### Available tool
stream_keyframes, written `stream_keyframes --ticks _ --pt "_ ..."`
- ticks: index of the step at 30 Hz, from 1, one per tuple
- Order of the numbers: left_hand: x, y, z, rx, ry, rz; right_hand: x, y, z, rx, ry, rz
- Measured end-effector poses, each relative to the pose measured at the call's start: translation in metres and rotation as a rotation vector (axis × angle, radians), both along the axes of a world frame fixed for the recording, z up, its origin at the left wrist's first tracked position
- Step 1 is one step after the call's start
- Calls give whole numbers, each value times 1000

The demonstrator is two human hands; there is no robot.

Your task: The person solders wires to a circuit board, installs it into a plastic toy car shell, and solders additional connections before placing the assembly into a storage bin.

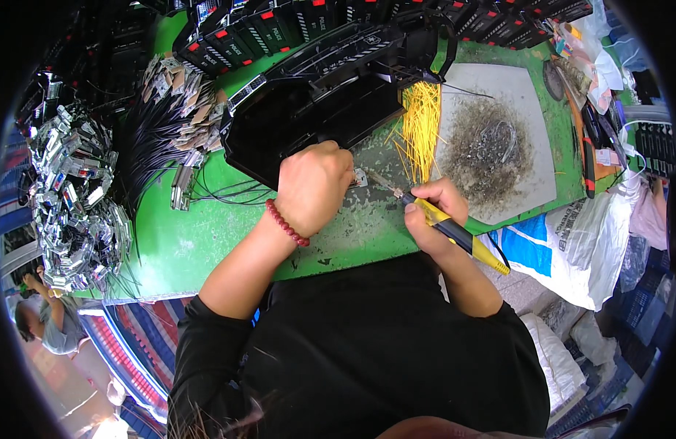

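My right hand (439, 208) grips a yellow and black soldering iron (458, 235), its tip pointing left toward my left hand. My left hand (314, 184), with red beads round its wrist, is closed at the near edge of a black plastic vehicle shell (261, 128). Whatever its fingers hold is hidden. Just right of those fingers, a small pale part (360, 178) shows near the iron's tip. The shell lies open, its dark hollow facing up. Behind the iron is a bundle of thin yellow sticks or wires (420, 121).
Shiny metallic parts (78, 190) are heaped at the left, beside black wires (151, 128) with small boards. Several black shells (279, 33) line the back of the green table (184, 249). A soiled grey board (531, 175) lies right, with pliers (588, 164) beyond it.
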State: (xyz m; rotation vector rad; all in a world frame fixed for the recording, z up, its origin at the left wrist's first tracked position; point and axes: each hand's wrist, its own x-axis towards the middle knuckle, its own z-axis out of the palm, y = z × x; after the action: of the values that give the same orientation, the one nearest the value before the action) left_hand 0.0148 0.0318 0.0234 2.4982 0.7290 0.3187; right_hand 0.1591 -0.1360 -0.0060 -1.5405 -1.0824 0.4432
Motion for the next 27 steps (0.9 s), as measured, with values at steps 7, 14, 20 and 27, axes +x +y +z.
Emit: stream_keyframes --ticks 7,14,20,27 --pt "6 5 3 16 71 -25 -3 7 1 46 15 -26" --pt "11 8 5 -8 154 -46 -4 8 0 44 53 -10" --pt "12 10 6 -3 174 -54 -1 10 1 37 -15 14" --pt "12 10 6 -4 181 -64 -1 8 1 41 -22 6"
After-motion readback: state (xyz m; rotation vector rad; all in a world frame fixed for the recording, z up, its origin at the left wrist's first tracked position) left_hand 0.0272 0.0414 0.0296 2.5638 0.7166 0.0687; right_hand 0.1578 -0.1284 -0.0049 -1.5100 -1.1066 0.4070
